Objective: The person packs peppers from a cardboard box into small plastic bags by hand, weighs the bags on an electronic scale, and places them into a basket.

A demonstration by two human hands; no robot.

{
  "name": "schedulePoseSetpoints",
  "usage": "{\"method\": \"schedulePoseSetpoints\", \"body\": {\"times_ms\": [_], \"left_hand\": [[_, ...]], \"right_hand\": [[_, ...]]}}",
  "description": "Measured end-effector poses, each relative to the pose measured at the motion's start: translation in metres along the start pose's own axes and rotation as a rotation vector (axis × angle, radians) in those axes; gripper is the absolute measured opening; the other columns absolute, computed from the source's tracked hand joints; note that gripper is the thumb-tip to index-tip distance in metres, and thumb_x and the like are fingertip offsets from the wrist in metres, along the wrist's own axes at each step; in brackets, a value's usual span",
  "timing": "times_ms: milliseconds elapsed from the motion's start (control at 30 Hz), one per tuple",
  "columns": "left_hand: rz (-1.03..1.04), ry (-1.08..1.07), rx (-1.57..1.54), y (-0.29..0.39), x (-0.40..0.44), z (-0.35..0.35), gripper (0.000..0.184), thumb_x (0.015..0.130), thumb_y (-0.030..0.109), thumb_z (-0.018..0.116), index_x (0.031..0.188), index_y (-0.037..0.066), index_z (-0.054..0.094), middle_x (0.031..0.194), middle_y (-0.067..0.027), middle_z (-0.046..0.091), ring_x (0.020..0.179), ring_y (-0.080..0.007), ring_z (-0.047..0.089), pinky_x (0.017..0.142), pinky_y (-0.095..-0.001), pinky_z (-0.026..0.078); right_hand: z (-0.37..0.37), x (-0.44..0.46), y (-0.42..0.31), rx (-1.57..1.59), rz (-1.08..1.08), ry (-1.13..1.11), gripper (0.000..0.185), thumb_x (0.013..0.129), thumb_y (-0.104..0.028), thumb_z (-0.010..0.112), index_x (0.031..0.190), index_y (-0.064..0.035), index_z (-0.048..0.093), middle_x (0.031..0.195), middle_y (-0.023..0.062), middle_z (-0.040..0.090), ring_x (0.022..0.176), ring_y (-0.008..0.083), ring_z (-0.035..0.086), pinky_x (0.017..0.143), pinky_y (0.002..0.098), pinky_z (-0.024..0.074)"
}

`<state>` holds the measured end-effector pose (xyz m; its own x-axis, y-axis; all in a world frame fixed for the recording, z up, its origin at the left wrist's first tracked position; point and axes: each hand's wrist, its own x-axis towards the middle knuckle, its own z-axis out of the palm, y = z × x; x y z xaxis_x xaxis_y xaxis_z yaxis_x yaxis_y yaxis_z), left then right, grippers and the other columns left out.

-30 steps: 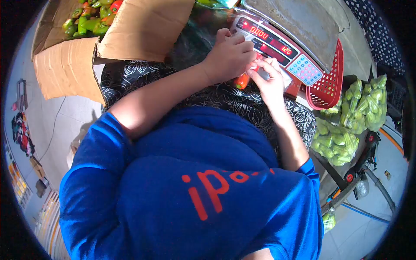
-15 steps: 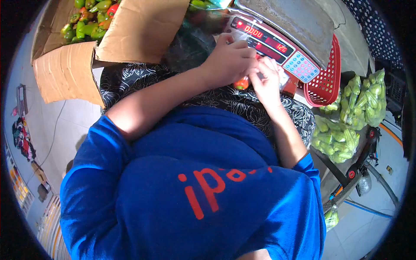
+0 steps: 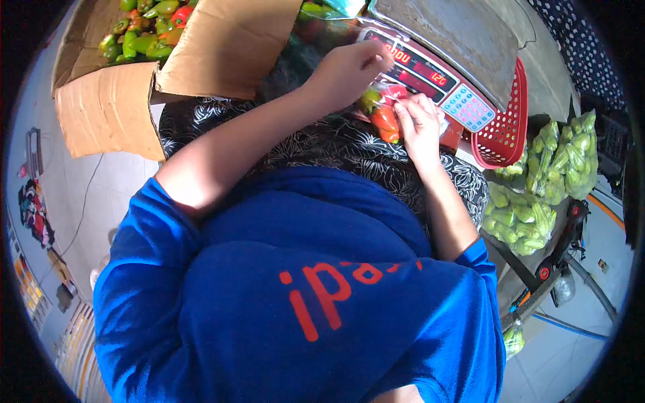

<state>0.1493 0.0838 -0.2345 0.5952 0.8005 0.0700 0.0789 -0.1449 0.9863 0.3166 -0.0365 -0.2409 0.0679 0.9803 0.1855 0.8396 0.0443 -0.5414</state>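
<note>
My right hand (image 3: 420,122) is closed, its fingers pinching the top of a clear plastic bag of peppers (image 3: 384,119), red, orange and green, above my lap. My left hand (image 3: 353,70) hovers just up and left of the bag, fingers curled together; a thin pale strip shows by its fingertips, too small to name. Right behind both hands stands a digital scale (image 3: 468,106) with red lit digits and a keypad. Its metal pan (image 3: 447,33) lies beyond the display, which my left hand partly covers.
An open cardboard box (image 3: 225,47) of green and red peppers (image 3: 144,43) stands at upper left. Dark plastic bags sit between box and scale. A red perforated basket (image 3: 500,138) is beside the scale. Bags of green vegetables (image 3: 517,215) lie at right. Patterned black cloth (image 3: 322,144) covers my lap.
My left hand has moved up and away from my right hand, over the scale's display. More of the bagged peppers now shows, and my right hand has shifted slightly right and down.
</note>
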Motion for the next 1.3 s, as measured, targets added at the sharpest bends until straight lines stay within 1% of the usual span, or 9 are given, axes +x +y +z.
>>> {"method": "schedulePoseSetpoints", "body": {"times_ms": [67, 100, 233, 333, 433, 1133, 1233, 1267, 1300], "left_hand": [[0.189, -0.051, 0.203, 0.003, -0.002, 0.000, 0.024, 0.090, 0.026, 0.054, 0.083, 0.003, 0.060, 0.078, -0.0058, 0.060, 0.078, -0.0178, 0.057, 0.074, -0.0310, 0.046], [0.479, 0.111, 0.447, 0.004, -0.002, 0.007, 0.025, 0.088, 0.029, 0.054, 0.081, 0.005, 0.061, 0.083, -0.0094, 0.062, 0.084, -0.0259, 0.059, 0.078, -0.0388, 0.046], [0.253, -0.375, 0.999, 0.004, -0.013, 0.006, 0.032, 0.087, 0.037, 0.050, 0.081, 0.009, 0.064, 0.081, -0.0098, 0.064, 0.079, -0.0311, 0.062, 0.074, -0.0438, 0.047], [0.090, -0.343, 0.734, 0.010, -0.017, 0.001, 0.024, 0.081, 0.032, 0.055, 0.078, 0.013, 0.068, 0.071, -0.0079, 0.065, 0.071, -0.0292, 0.064, 0.068, -0.0418, 0.049], [-0.164, -0.517, 0.596, 0.026, -0.013, -0.004, 0.030, 0.085, 0.038, 0.052, 0.082, 0.011, 0.065, 0.080, -0.0111, 0.064, 0.078, -0.0297, 0.063, 0.068, -0.0412, 0.048], [0.192, -0.439, 0.248, 0.020, -0.050, 0.015, 0.020, 0.085, 0.025, 0.056, 0.077, 0.008, 0.061, 0.072, -0.0144, 0.061, 0.068, -0.0311, 0.061, 0.059, -0.0403, 0.047], [0.354, -0.590, 0.480, 0.046, -0.052, 0.020, 0.017, 0.082, 0.025, 0.057, 0.076, 0.009, 0.061, 0.071, -0.0131, 0.061, 0.066, -0.0311, 0.060, 0.057, -0.0413, 0.048], [0.384, -0.855, 0.427, 0.087, -0.056, 0.022, 0.015, 0.080, 0.024, 0.057, 0.076, 0.010, 0.060, 0.070, -0.0108, 0.061, 0.065, -0.0304, 0.060, 0.057, -0.0415, 0.048], [0.687, -0.801, 0.133, 0.116, -0.068, 0.032, 0.014, 0.081, 0.024, 0.057, 0.072, 0.012, 0.058, 0.067, -0.0069, 0.059, 0.065, -0.0260, 0.060, 0.059, -0.0397, 0.048]], "right_hand": [[0.001, 0.001, -0.002, 0.000, -0.029, -0.007, 0.011, 0.080, -0.020, 0.064, 0.083, -0.0102, 0.067, 0.078, 0.0025, 0.054, 0.080, 0.0203, 0.052, 0.076, 0.0353, 0.0314], [0.001, 0.001, -0.005, -0.011, -0.050, -0.018, 0.011, 0.080, -0.020, 0.065, 0.083, -0.0102, 0.067, 0.078, 0.0026, 0.054, 0.080, 0.0205, 0.051, 0.076, 0.0353, 0.0314], [0.001, 0.003, -0.016, -0.010, -0.120, -0.005, 0.009, 0.078, -0.019, 0.066, 0.083, -0.0106, 0.067, 0.077, 0.0025, 0.052, 0.079, 0.0206, 0.051, 0.075, 0.0360, 0.0313], [-0.001, 0.002, -0.013, -0.038, -0.115, 0.006, 0.009, 0.078, -0.019, 0.066, 0.082, -0.0112, 0.066, 0.077, 0.0021, 0.052, 0.079, 0.0202, 0.051, 0.075, 0.0361, 0.0313], [0.000, 0.001, -0.013, -0.086, -0.138, 0.005, 0.009, 0.077, -0.020, 0.066, 0.082, -0.0119, 0.066, 0.077, 0.0014, 0.052, 0.079, 0.0196, 0.051, 0.075, 0.0362, 0.0313], [0.007, -0.002, -0.003, -0.146, -0.246, 0.004, 0.016, 0.072, -0.018, 0.065, 0.088, -0.0183, 0.065, 0.082, -0.0031, 0.053, 0.081, 0.0174, 0.051, 0.074, 0.0370, 0.0320], [0.007, -0.002, -0.003, -0.135, -0.197, -0.025, 0.012, 0.075, -0.018, 0.064, 0.086, -0.0169, 0.066, 0.082, -0.0022, 0.056, 0.083, 0.0178, 0.052, 0.076, 0.0367, 0.0323], [0.007, 0.002, 0.002, -0.130, -0.170, 0.000, 0.010, 0.075, -0.018, 0.064, 0.085, -0.0160, 0.066, 0.083, -0.0017, 0.057, 0.083, 0.0181, 0.052, 0.077, 0.0366, 0.0323], [0.006, 0.005, 0.011, -0.124, -0.139, 0.024, 0.009, 0.076, -0.018, 0.064, 0.084, -0.0150, 0.066, 0.083, -0.0012, 0.057, 0.084, 0.0185, 0.052, 0.078, 0.0364, 0.0322]]}}
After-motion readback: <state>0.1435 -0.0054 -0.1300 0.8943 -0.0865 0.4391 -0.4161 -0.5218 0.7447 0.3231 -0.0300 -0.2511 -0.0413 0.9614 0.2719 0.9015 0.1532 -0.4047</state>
